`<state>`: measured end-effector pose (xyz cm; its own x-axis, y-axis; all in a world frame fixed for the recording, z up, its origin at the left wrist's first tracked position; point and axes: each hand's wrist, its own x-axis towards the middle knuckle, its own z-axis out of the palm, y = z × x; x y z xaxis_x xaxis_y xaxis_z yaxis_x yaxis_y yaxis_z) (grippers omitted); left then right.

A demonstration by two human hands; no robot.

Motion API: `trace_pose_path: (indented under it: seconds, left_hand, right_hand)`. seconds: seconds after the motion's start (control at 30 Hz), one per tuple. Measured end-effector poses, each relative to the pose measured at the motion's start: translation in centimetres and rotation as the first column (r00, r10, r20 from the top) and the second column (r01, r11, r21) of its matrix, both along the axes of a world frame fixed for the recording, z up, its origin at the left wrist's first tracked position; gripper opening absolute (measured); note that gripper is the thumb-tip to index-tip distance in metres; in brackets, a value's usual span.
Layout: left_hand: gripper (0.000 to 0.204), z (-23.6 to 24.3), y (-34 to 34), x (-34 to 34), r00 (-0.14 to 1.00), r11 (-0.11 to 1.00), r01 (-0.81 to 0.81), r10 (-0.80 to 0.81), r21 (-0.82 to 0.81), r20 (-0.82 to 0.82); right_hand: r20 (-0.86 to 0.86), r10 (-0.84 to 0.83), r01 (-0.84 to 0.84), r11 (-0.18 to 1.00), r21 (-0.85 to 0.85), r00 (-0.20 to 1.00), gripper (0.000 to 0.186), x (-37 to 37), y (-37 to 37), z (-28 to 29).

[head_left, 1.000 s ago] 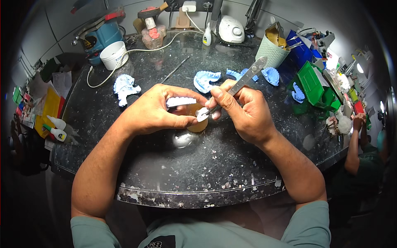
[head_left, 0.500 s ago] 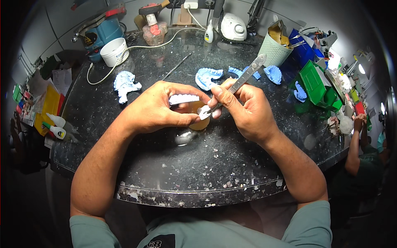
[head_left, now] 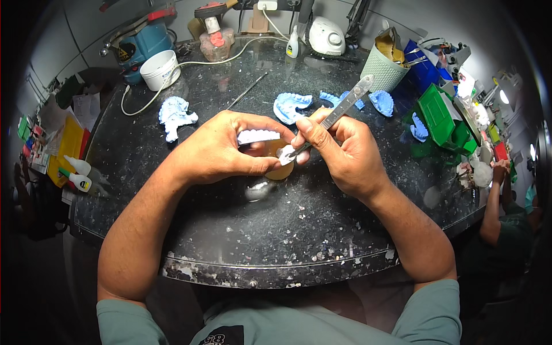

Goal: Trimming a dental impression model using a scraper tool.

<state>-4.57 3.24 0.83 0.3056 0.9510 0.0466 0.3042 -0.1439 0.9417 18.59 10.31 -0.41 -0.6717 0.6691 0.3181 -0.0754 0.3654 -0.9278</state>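
Observation:
My left hand (head_left: 207,152) is closed around a pale dental model (head_left: 257,135), its row of teeth uppermost, with a small white piece (head_left: 285,155) by the thumb tip. My right hand (head_left: 345,161) grips a flat metal knife (head_left: 348,99) at a slant, its lower end against the white piece. An amber, translucent round object (head_left: 276,172) shows below and behind the fingers; whether it is held is unclear. A shiny patch or dish (head_left: 257,190) lies just nearer. Blue dental impressions (head_left: 290,106) and a thin metal instrument (head_left: 247,89) lie beyond my hands.
A white tub (head_left: 158,72), cable, blue machine (head_left: 138,43) and white device (head_left: 325,37) line the back. A textured cup of tools (head_left: 382,75) and green box (head_left: 440,118) stand right; a yellow tray (head_left: 63,152) is left. Another person's arm (head_left: 491,213) is at far right.
The bench objects sit slightly higher and further right in the picture. Both hands keep nearly the same pose, with the knife end still at the white piece.

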Motion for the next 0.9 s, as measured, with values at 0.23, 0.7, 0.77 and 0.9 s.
trace_pose_path:
  seconds: [0.23, 0.7, 0.77, 0.9]
  left_hand:
    - [0.047, -0.12, 0.0, 0.04, 1.0, 1.0, -0.002, 0.002, 0.004, 0.03]
    - [0.046, -0.13, -0.07, 0.02, 0.998, 1.0, 0.001, 0.0, -0.008, 0.065]
    - [0.046, -0.07, -0.04, 0.09, 0.998, 1.0, 0.0, 0.0, -0.003, 0.065]
    - [0.047, 0.41, -0.17, 0.4, 0.997, 0.999, -0.016, 0.018, -0.03, 0.074]
  right_hand:
    - [-0.027, 0.005, -0.006, 0.998, -0.067, 1.0, 0.026, -0.05, 0.1, 0.07]
    - [-0.041, -0.004, 0.001, 0.996, -0.085, 0.999, 0.026, -0.16, -0.07, -0.11]
    - [-0.016, -0.006, 0.005, 0.998, -0.06, 1.0, 0.026, -0.1, -0.15, 0.0]
    - [0.0, -0.006, 0.006, 1.0, -0.018, 1.0, 0.027, -0.13, -0.15, 0.02]
